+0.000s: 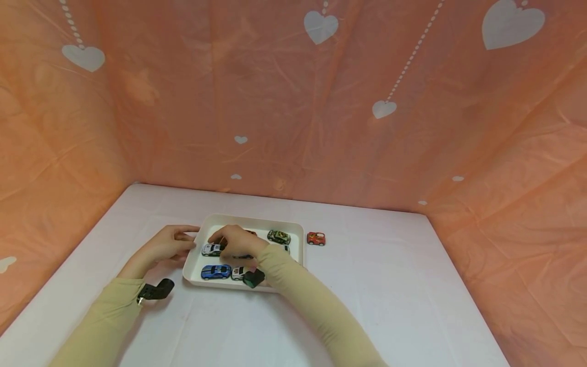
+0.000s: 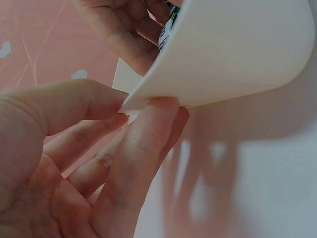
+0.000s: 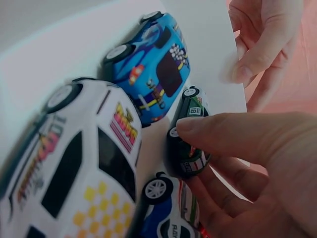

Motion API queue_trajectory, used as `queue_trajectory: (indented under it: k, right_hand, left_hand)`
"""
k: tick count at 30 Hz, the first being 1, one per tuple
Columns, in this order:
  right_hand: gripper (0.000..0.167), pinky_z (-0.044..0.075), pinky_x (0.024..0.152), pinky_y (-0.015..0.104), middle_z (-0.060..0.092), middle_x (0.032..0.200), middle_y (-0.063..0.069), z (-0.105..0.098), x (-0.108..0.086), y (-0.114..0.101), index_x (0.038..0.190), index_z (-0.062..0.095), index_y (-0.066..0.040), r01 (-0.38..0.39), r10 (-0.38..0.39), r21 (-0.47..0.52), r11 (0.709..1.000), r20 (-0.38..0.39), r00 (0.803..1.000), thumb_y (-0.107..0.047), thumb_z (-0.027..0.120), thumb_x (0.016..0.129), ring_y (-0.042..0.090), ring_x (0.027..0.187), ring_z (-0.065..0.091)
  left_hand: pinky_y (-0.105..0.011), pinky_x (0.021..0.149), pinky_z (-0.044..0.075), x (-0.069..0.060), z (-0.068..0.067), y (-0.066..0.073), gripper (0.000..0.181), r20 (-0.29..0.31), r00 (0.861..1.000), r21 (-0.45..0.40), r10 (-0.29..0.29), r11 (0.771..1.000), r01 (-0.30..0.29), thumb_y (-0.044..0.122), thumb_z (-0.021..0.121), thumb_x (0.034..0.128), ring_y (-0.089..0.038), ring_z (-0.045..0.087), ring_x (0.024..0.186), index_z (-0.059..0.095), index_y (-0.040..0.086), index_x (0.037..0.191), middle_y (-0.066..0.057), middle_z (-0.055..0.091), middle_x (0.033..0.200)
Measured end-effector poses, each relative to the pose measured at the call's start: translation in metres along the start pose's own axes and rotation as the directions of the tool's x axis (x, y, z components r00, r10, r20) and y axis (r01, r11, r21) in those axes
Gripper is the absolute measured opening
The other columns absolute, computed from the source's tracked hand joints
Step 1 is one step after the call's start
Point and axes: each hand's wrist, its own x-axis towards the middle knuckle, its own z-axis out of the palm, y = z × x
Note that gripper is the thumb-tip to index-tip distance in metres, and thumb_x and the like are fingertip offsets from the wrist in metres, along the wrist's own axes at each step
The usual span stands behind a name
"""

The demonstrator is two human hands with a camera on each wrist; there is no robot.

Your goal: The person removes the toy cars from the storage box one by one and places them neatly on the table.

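My left hand (image 1: pixel 166 243) pinches the left rim of a white tray (image 1: pixel 243 221) between thumb and fingers, as the left wrist view shows close up. Over the tray's left half, my right hand (image 1: pixel 238 240) grips a dark green toy car (image 3: pixel 190 136) with thumb and fingers. Around that car in the right wrist view are a light blue toy car (image 3: pixel 156 69), a white one with yellow checks (image 3: pixel 84 163) and a blue-and-white one (image 3: pixel 171 213). The right hand and sleeve hide part of the tray in the head view.
A camouflage-green toy car (image 1: pixel 278 236) sits in the tray's far right part. Outside, just right of the tray, a red toy car (image 1: pixel 316 238) stands on the white tabletop (image 1: pixel 376 285). Orange curtains (image 1: pixel 284 92) with white hearts enclose the table.
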Motion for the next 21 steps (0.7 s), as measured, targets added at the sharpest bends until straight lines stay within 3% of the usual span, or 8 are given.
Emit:
queue_trajectory:
  k: [11, 21]
  right_hand:
    - [0.046, 0.043, 0.08, 0.013, 0.064, 0.117, -0.003, -0.002, -0.003, 0.002, 0.126, 0.063, -0.01, 0.04, -0.039, -0.029, 0.999, 0.03, 0.999, 0.001, 0.068, 0.082, 0.005, 0.099, 0.056]
    - [0.043, 0.044, 0.08, 0.013, 0.065, 0.114, -0.001, -0.016, -0.019, 0.0, 0.124, 0.064, -0.008, 0.11, -0.109, -0.078, 0.991, 0.026, 0.994, 0.001, 0.069, 0.082, 0.006, 0.098, 0.058]
  left_hand:
    - [-0.032, 0.057, 0.054, 0.0, 0.001, 0.0, 0.054, 0.001, 1.0, -0.006, -0.005, 1.0, 0.005, 0.003, 0.06, 0.0899, -0.018, 0.062, 0.071, 0.04, -0.009, 0.139, -0.027, 0.061, 0.11]
    - [-0.034, 0.058, 0.055, -0.001, 0.0, 0.001, 0.055, 0.005, 1.0, -0.004, -0.005, 1.0, 0.005, 0.004, 0.061, 0.0893, -0.02, 0.065, 0.075, 0.039, -0.009, 0.139, -0.03, 0.059, 0.114]
